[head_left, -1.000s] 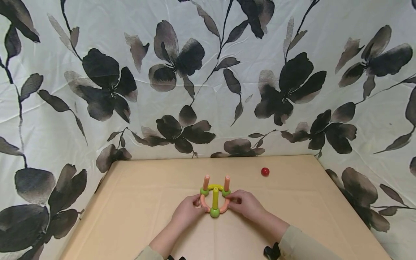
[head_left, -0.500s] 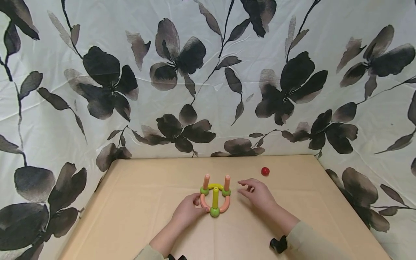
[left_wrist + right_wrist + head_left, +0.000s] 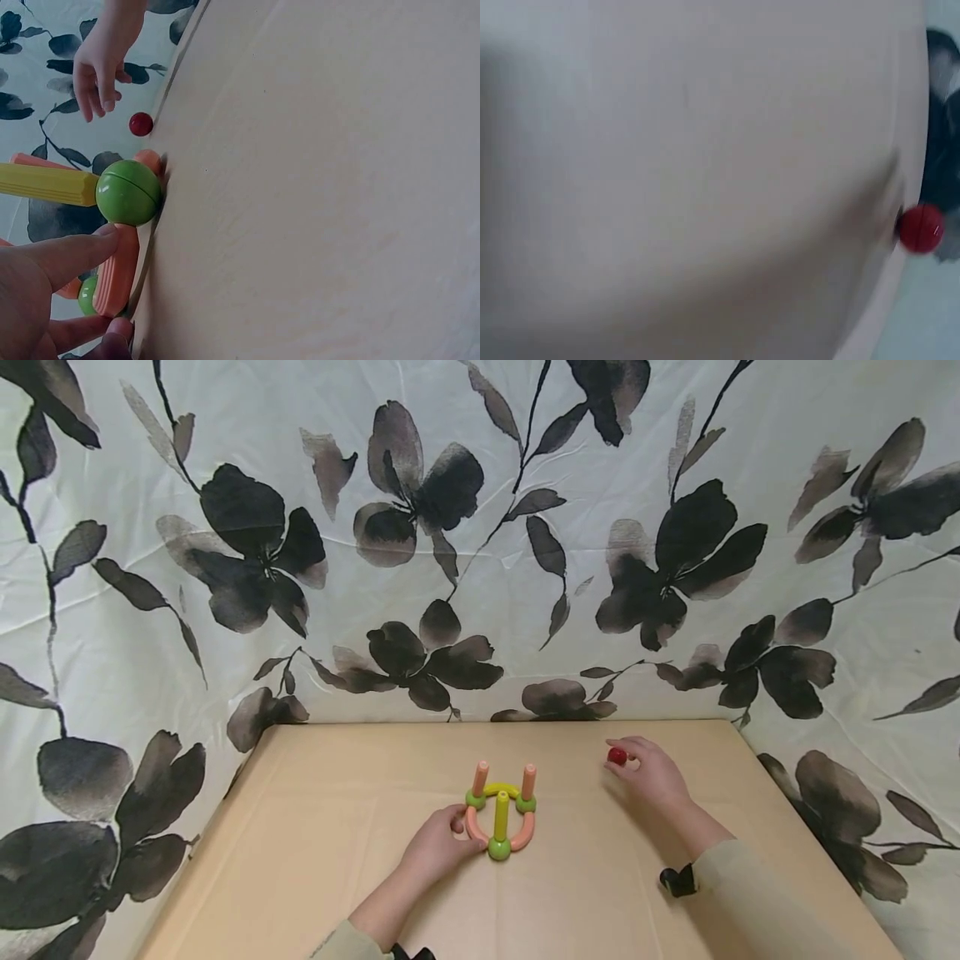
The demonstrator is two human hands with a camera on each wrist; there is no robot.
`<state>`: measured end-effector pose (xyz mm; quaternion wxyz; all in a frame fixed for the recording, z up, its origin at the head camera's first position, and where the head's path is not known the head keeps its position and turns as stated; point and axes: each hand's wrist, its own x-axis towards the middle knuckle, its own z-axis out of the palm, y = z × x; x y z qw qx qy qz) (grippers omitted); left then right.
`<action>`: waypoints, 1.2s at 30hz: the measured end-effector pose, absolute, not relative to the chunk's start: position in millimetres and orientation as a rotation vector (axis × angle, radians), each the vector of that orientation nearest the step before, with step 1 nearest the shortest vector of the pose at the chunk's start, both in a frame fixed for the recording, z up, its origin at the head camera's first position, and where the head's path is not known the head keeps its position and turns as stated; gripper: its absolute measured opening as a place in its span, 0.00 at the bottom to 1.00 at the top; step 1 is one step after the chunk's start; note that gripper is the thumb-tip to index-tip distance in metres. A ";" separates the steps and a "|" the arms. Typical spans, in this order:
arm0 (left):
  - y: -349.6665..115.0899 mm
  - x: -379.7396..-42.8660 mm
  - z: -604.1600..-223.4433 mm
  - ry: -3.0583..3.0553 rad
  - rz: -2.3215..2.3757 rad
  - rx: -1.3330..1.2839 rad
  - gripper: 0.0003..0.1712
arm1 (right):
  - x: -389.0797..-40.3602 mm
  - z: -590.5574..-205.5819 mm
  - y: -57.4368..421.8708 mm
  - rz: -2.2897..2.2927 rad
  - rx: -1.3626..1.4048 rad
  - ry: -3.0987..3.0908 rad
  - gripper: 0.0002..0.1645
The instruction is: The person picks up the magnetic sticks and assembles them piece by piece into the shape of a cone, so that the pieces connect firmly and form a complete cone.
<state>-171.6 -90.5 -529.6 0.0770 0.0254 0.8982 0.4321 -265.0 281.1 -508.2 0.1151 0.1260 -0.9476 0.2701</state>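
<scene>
A small toy frame of coloured pieces stands on the table. Green balls [image 3: 129, 193] join curved orange pieces [image 3: 522, 832] and a curved yellow piece [image 3: 501, 789]; two orange sticks [image 3: 528, 782] and one yellow stick [image 3: 501, 816] rise from it. At its left side my left hand [image 3: 438, 842] pinches a curved orange piece [image 3: 118, 270] between thumb and fingers. Further back on the right, my right hand [image 3: 651, 774] reaches over a red ball [image 3: 617, 756], thumb and fingers spread around it. In the left wrist view its fingers [image 3: 107, 94] hang just above the ball.
The tan table [image 3: 337, 793] runs back to a white cloth [image 3: 315, 652] printed with dark flowers. Black wrist devices [image 3: 678, 882] sit at the sleeve cuffs. The right wrist view is blurred, with the ball at its right edge.
My right hand has let go of the toy frame's right side and moved right and back to the red ball. The left hand keeps its hold; the view has shifted slightly.
</scene>
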 end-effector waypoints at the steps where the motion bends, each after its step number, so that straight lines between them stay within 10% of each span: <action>1: -90.3 -171.5 -529.4 2.692 1.290 0.069 0.40 | -267.5 -508.3 285.1 0.792 0.360 -2.801 0.26; 36: -91.1 -168.6 -530.8 2.688 1.281 0.058 0.40 | -299.9 -527.3 303.1 0.845 0.308 -2.961 0.29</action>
